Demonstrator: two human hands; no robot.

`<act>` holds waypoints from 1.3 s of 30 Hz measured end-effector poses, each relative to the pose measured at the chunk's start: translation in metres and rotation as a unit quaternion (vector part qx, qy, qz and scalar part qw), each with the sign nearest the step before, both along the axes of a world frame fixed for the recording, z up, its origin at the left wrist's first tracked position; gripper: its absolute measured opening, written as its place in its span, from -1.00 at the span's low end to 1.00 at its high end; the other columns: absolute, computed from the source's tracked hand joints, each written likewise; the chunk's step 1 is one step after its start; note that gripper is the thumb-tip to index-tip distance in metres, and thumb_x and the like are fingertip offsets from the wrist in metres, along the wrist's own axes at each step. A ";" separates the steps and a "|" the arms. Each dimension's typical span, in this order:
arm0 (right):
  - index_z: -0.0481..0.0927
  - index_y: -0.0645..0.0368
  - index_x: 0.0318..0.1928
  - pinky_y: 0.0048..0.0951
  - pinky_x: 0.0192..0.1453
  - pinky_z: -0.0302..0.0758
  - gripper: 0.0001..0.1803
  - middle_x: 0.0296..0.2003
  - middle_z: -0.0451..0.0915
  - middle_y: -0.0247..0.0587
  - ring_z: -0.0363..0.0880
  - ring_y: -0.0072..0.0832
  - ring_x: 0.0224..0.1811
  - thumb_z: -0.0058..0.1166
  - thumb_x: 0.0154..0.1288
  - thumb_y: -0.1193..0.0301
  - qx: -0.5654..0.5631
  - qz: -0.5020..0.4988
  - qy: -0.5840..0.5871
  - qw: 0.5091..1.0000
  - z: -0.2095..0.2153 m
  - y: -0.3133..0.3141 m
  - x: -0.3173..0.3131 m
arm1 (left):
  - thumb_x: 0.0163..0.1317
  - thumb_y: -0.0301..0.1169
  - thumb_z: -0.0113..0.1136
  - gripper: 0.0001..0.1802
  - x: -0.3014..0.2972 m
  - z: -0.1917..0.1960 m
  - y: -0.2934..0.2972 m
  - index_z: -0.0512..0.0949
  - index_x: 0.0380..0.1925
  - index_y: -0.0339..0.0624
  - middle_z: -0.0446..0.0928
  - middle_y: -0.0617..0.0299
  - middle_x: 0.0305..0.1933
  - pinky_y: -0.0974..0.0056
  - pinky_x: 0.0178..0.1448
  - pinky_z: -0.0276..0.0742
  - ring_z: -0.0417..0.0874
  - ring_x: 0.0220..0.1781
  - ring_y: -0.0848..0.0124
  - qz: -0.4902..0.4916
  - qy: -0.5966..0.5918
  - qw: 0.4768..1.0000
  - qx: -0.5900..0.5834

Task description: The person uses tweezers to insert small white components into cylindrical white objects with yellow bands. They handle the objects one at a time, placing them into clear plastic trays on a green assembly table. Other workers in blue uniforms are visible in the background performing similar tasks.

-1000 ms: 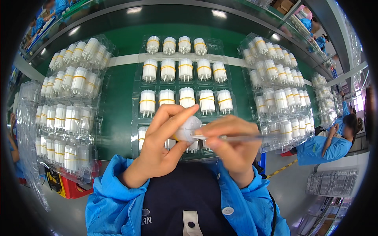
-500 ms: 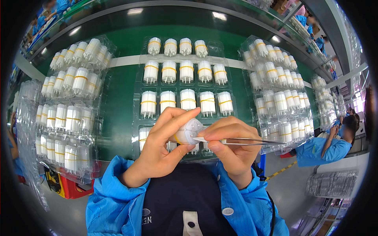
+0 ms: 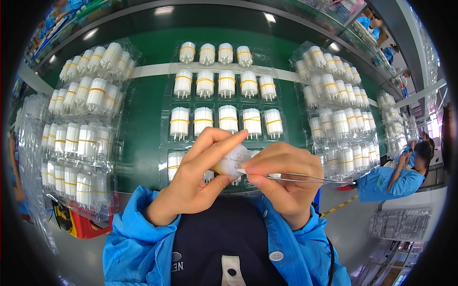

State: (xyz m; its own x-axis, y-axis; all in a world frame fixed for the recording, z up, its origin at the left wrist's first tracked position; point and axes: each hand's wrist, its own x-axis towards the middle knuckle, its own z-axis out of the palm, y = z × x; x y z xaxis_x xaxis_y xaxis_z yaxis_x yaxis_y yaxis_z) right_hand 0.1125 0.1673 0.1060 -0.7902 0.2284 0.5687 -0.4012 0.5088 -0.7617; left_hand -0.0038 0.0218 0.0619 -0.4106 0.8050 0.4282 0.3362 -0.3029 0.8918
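Note:
In front of my chest, my left hand (image 3: 191, 183) is closed around a white plastic cylinder (image 3: 231, 162), its ribbed end turned toward my right hand. A little of a yellow band shows on the cylinder beside my fingers. My right hand (image 3: 288, 174) pinches slim metal tweezers (image 3: 312, 180), whose long shanks stick out to the right. At the right fingertips a small white pointed piece (image 3: 242, 171) touches or nearly touches the cylinder's end. My fingers hide most of the tweezers' grip and part of the cylinder.
Beyond my hands lies a clear blister tray (image 3: 167, 102) with rows of yellow-banded white cylinders (image 3: 226, 84) on the green tabletop (image 3: 143, 157). Loaded tray stacks stand left (image 3: 95, 95) and right (image 3: 341, 121). A co-worker in blue (image 3: 391, 183) is at far right; a red bin (image 3: 93, 229) is lower left.
My right hand has turned slightly, and the tweezers' outer end has swung lower and farther right. My left hand keeps its hold on the cylinder almost in place.

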 end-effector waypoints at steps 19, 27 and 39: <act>0.69 0.32 -0.35 -0.47 -0.28 0.59 -0.85 -0.38 0.69 -0.04 0.69 -0.34 -0.35 0.29 -0.01 0.60 -0.105 0.034 0.034 0.993 -0.010 0.010 -0.002 | 0.15 -0.55 0.24 -0.29 -0.002 0.000 -0.007 0.28 0.34 -0.35 0.34 0.13 0.00 0.39 0.02 0.39 0.41 -0.02 0.38 -0.136 -0.163 0.977 -0.022; 0.68 0.32 -0.35 -0.49 -0.31 0.58 -0.87 -0.39 0.69 -0.04 0.68 -0.38 -0.37 0.24 0.01 0.66 -0.126 0.004 0.039 0.991 -0.011 0.004 -0.003 | 0.14 -0.54 0.25 -0.29 -0.004 0.000 -0.009 0.29 0.33 -0.34 0.36 0.11 0.00 0.36 0.04 0.39 0.42 -0.02 0.37 -0.123 -0.129 0.984 -0.030; 0.67 0.32 -0.35 -0.51 -0.33 0.56 -0.88 -0.40 0.68 -0.04 0.68 -0.40 -0.39 0.20 0.03 0.67 -0.101 0.014 0.019 0.995 -0.011 0.008 -0.002 | 0.15 -0.47 0.30 -0.32 -0.003 -0.001 -0.010 0.34 0.28 -0.41 0.34 0.11 0.04 0.35 0.08 0.37 0.43 0.05 0.37 -0.094 -0.093 0.991 -0.035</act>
